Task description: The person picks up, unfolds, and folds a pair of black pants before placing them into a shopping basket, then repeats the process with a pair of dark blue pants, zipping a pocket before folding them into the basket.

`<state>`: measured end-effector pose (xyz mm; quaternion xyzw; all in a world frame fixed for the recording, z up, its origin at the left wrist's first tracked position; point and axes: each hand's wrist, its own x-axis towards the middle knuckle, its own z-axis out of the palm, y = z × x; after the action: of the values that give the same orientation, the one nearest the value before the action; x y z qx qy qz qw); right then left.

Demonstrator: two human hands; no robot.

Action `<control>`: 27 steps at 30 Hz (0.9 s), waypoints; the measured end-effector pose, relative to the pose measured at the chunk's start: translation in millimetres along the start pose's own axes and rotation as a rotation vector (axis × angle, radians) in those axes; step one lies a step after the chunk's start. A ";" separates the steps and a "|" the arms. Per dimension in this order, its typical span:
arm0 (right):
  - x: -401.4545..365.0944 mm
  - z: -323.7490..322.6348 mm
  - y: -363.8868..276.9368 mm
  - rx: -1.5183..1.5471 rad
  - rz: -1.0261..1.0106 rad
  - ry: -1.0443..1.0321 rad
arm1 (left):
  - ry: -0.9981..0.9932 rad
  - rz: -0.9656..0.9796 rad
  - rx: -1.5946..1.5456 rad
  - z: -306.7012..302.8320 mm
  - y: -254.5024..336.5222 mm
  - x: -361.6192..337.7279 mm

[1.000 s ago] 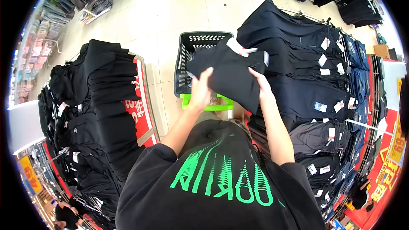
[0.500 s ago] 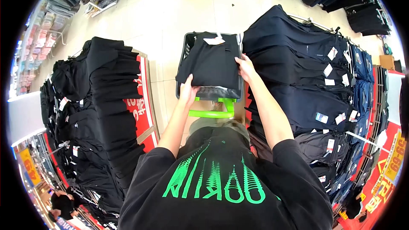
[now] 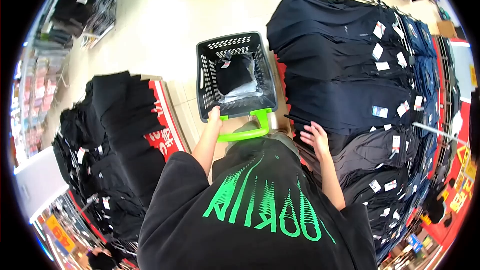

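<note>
Garment (image 3: pixel 236 74) in basket (image 3: pixel 250 108), beyond both hands (image 3: pixel 214 116) (image 3: pixel 317 141)

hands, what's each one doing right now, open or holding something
Left hand: closed on the basket, at a near corner of its rim.
Right hand: open, fingers spread, beside the hanging dark garments.

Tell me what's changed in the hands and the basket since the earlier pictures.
Both hands have let go of the folded black garment; one like it now lies down inside the basket. The left hand has taken hold of the basket's near left corner. The right hand has moved back toward the body, open beside the right-hand rack's dark garments. The green handle still points toward the person.
</note>
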<state>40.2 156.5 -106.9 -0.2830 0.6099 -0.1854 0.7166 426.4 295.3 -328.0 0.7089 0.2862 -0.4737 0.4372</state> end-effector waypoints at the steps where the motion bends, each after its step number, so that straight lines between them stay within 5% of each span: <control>1: -14.1 -9.6 8.5 0.016 -0.004 0.037 | -0.025 0.108 0.057 6.4 -6.9 12.7; 7: -78.1 -43.1 41.6 0.172 -0.081 0.296 | -0.298 0.690 0.651 88.0 2.8 -106.8; 9: -90.6 -55.0 48.6 0.230 -0.180 0.399 | -0.515 0.677 0.852 115.1 6.8 -151.6; 14: -103.9 -111.5 65.4 0.234 -0.423 0.691 | -0.828 1.130 1.003 183.3 -25.9 -234.6; 17: -126.0 -136.4 50.2 -0.131 -0.508 1.011 | -1.029 1.532 1.070 224.3 -56.6 -300.2; 18: -129.9 -148.3 50.1 -0.161 -0.420 1.057 | -1.072 1.587 1.176 235.3 -69.2 -323.2; 20: -130.7 -170.8 56.6 -0.452 -0.558 1.168 | -1.116 1.719 1.367 251.1 -97.9 -353.5; 25: -99.0 -178.5 110.0 -0.997 -0.426 1.194 | -0.939 2.125 1.847 276.9 -154.4 -360.1; 27: -96.2 -177.9 116.9 -1.000 -0.211 0.841 | -0.873 2.150 1.860 280.7 -164.7 -358.5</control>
<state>-161.2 273.5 -123.8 -0.5433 0.8194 -0.0439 0.1776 34.2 122.9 -102.4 0.3996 -0.9098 -0.1104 0.0197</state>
